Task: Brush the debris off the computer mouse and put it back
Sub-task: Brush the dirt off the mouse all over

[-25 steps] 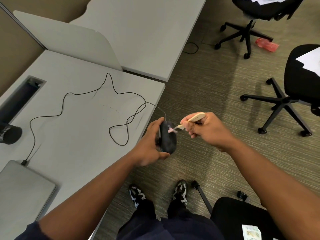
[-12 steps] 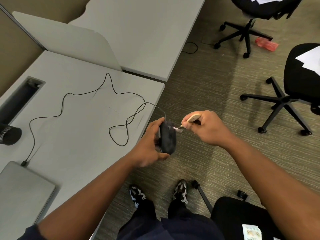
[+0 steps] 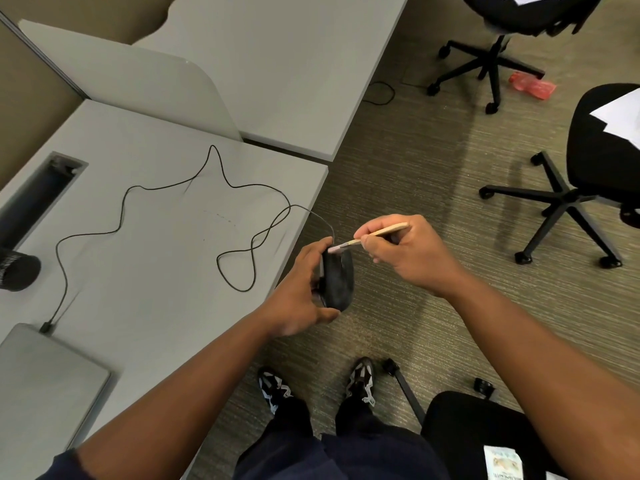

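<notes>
A: Where does the mouse point(image 3: 337, 280) sit relative to the surface point(image 3: 156, 258)?
B: Just off its right edge, above the floor point(image 3: 415, 188), held in the left hand point(image 3: 299, 299). The right hand point(image 3: 408, 252) is to the mouse's right, its brush point(image 3: 367, 238) tip touching the mouse's far end.

A: And the cable point(image 3: 194, 216)?
B: It runs from the mouse leftward in loops across the surface to the laptop point(image 3: 45, 386), which lies at the near left corner.

A: What else is arranged around?
B: A cable slot point(image 3: 38, 195) sits at the far left of the surface; a divider panel point(image 3: 138, 77) stands behind it. Office chairs point(image 3: 571, 199) stand on the floor, far right.
</notes>
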The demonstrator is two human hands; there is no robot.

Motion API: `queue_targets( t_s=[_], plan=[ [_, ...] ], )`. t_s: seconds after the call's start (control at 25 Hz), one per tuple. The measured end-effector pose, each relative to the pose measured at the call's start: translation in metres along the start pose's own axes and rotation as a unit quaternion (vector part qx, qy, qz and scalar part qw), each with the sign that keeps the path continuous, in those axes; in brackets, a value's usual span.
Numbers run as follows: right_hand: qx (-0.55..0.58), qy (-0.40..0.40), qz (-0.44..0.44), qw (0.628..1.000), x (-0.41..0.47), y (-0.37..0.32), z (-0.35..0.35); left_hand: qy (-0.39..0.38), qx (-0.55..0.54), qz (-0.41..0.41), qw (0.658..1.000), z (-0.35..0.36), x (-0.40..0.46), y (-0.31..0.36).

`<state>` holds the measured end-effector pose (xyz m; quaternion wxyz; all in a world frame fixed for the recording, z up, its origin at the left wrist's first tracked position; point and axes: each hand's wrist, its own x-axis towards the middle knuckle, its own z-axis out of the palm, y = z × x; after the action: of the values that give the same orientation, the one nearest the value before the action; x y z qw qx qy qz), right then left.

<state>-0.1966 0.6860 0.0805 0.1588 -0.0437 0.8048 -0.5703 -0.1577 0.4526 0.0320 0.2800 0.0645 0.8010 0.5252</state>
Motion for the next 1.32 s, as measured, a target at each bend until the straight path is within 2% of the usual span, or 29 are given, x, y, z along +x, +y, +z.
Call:
queue_targets(
  t_s=[0.16,0.32,0.48,0.64,0.84,0.88,1.04,1.24,1.32],
  plan=[
    [-0.045,0.024,0.017,0.999,0.002,0.002,0.002,-0.001,-0.002,-0.004,1.0,0.0,0.0,0.0],
    [0.01,0.0,0.021,1.0,0.002,-0.001,0.002,0.002,0.006,-0.002,1.0,-0.001,0.001,-0.002],
    [-0.047,0.039,0.006,0.998,0.002,-0.001,0.0,0.007,0.009,-0.006,1.0,0.0,0.0,-0.003],
    [-0.034,0.01,-0.013,0.999,0.0,-0.007,0.001,0.002,0.015,-0.008,1.0,0.0,0.001,-0.003],
    [-0.141,-0.07,-0.03,0.987,-0.005,-0.016,0.001,0.006,0.009,-0.018,1.0,-0.002,0.004,-0.003],
    [-0.143,-0.074,-0.035,0.986,-0.006,-0.017,0.001,0.008,0.015,-0.017,1.0,-0.002,0.004,-0.003],
    [-0.164,0.003,-0.093,0.982,-0.004,-0.017,0.008,0.009,0.032,-0.014,0.999,0.0,0.005,-0.003],
    [-0.208,-0.085,-0.057,0.973,-0.007,-0.016,0.014,0.011,0.062,-0.025,0.998,0.0,0.008,-0.008],
    [-0.183,-0.056,-0.061,0.98,-0.008,-0.017,0.014,0.011,0.082,-0.03,0.996,0.0,0.008,-0.009]
  ],
)
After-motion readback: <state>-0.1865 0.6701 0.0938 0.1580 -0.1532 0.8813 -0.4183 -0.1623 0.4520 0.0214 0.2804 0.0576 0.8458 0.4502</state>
